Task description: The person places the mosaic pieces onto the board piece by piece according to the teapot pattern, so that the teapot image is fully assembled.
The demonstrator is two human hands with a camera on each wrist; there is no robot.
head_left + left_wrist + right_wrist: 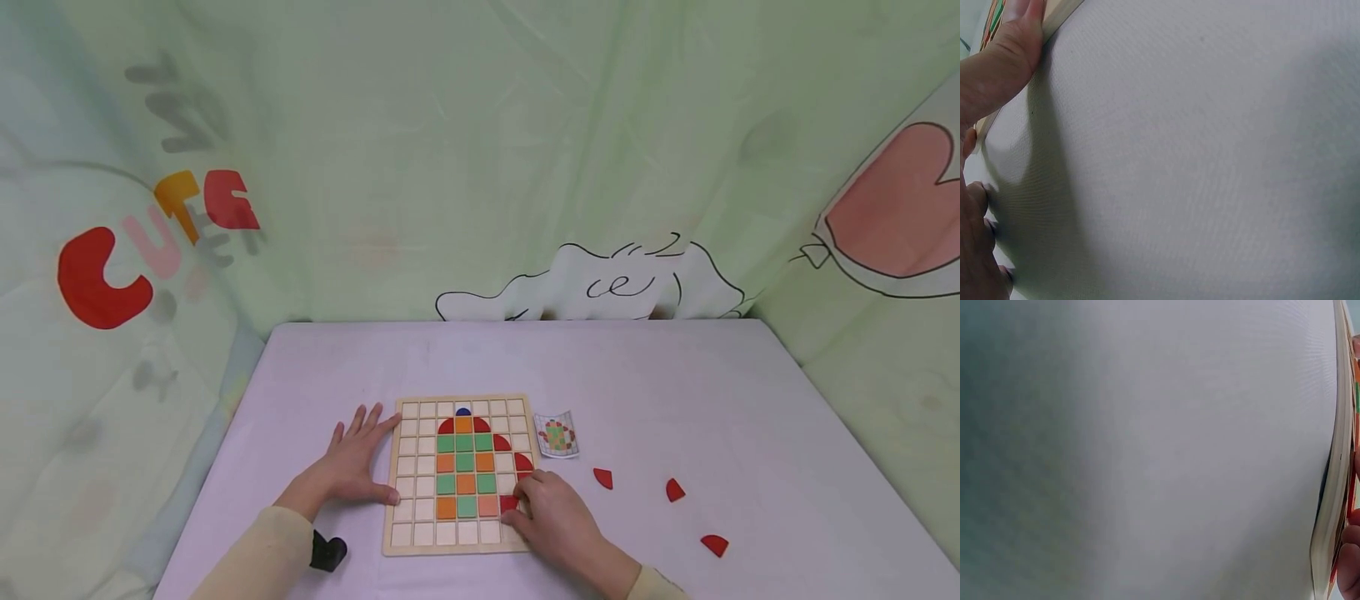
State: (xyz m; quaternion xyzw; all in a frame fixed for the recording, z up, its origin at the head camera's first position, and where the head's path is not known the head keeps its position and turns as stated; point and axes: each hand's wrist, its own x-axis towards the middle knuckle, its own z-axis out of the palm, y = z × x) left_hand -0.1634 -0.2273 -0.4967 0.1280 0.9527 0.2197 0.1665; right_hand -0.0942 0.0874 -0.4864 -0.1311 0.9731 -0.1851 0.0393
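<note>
A wooden grid board (pixel 408 533) lies on the table, with green, orange and red tiles in its middle and right cells and a blue half-round piece (pixel 462 412) near the top. My left hand (pixel 351 462) is spread at the board's left edge, thumb and index finger touching the frame. At the lower right cells, my right hand (pixel 553 512) pinches a red tile (pixel 508 503) between thumb and fingers; part of it is hidden. In the left wrist view, the left thumb (pixel 1007 59) presses on the board's edge. Only some right fingertips (pixel 1350 562) show in the right wrist view.
A small printed picture card (pixel 557 435) lies right of the board. Farther right are three loose red quarter-round pieces, one of them near the board (pixel 603 477). A black object (pixel 327 552) sits beside the left sleeve. Printed curtains stand behind and beside the table.
</note>
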